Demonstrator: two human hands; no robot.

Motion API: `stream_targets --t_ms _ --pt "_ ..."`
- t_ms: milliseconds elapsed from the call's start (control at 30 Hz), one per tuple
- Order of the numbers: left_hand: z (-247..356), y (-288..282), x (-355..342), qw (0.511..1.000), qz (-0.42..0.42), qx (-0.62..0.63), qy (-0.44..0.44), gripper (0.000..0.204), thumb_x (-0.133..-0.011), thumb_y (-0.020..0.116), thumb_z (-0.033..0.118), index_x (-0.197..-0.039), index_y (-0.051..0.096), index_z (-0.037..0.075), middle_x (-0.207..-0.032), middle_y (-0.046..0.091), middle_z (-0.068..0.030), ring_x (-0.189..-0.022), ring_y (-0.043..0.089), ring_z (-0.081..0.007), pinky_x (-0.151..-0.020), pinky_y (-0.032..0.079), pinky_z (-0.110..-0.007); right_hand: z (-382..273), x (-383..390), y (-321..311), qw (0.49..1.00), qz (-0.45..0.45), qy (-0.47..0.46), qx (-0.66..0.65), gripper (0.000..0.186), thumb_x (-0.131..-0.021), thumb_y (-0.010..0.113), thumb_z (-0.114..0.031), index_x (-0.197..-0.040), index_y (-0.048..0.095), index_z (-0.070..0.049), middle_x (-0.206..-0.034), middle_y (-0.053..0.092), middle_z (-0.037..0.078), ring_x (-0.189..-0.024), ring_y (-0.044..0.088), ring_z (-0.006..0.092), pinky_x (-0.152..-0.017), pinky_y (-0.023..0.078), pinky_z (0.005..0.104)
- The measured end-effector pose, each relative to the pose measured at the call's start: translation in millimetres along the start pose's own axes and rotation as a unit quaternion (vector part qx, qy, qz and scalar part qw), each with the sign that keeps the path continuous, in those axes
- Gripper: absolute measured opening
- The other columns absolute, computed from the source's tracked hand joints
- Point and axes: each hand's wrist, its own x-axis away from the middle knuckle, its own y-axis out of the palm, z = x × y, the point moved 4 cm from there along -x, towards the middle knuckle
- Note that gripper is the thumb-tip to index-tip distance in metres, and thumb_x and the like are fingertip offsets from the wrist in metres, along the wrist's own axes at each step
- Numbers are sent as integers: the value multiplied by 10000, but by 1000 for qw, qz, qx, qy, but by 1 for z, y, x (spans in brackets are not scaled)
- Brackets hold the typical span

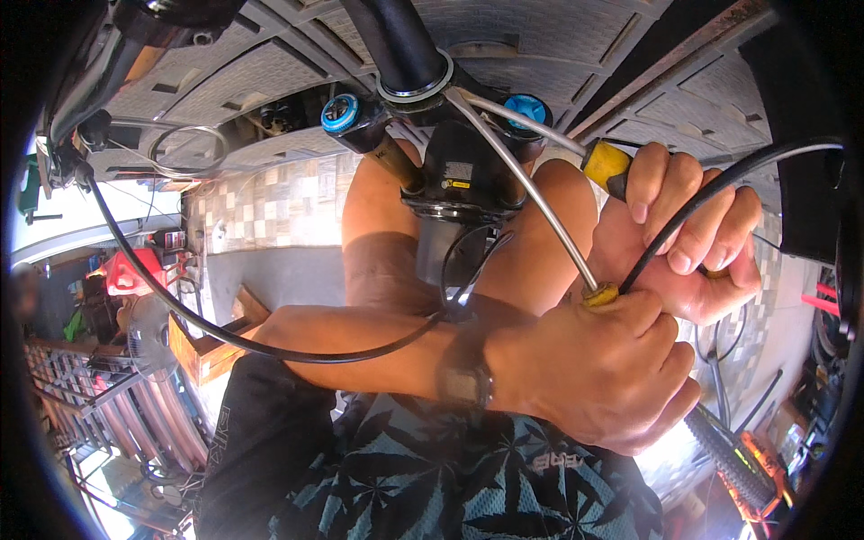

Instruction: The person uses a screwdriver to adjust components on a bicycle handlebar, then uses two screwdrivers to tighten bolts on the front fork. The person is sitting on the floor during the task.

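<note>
The silver tube (531,193) runs from the black bicycle fork crown (463,171) down to my left hand (598,369), which crosses over to the right and is clenched around a yellow grip (600,293) at the tube's lower end. My right hand (693,238), just above it, curls its fingers around a yellow handle (607,165) and a black cable (720,184) that arcs off to the right. Another black cable (225,328) loops under my left forearm. Two blue caps (340,112) top the fork legs. Beyond my knees lies a checkered tile floor (270,202); a red container (130,270) and metal racks (99,396) stand at left, a knobby tyre (733,459) at lower right.
</note>
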Motion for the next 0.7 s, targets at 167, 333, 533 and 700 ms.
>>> stream_targets --t_ms 167,333,533,700 --pt "-2 3 5 1000 7 -4 27 262 -694 727 184 -568 511 106 -635 369 15 -543 402 -149 -520 290 -330 4 0 -1 999 14 -16 -24 275 -1072 418 -314 -864 515 -163 -722 564 5 -630 522 165 -675 437 408" --pt "-4 -1 -5 996 -27 -44 66 215 -752 743 220 -663 578 114 -643 444 38 -558 480 -137 -524 361 -313 7 -2 -7 998 2 -25 -62 293 -1034 438 -328 -815 520 -152 -669 545 -14 -607 497 161 -654 423 378" --pt "24 -48 -33 993 40 83 77 299 -806 843 285 -719 616 110 -663 496 7 -576 537 -184 -497 402 -323 1 10 -1 991 105 -79 -38 317 -1020 455 -336 -750 475 -171 -605 489 -34 -531 430 125 -593 383 325" --pt "82 -168 -15 322 -236 -890 217 272 -1007 696 309 -827 636 115 -700 563 24 -554 542 -142 -453 424 -297 -37 7 5 959 222 -177 -19 373 -1034 506 -370 -706 476 -195 -533 429 -64 -449 357 85 -499 304 274"
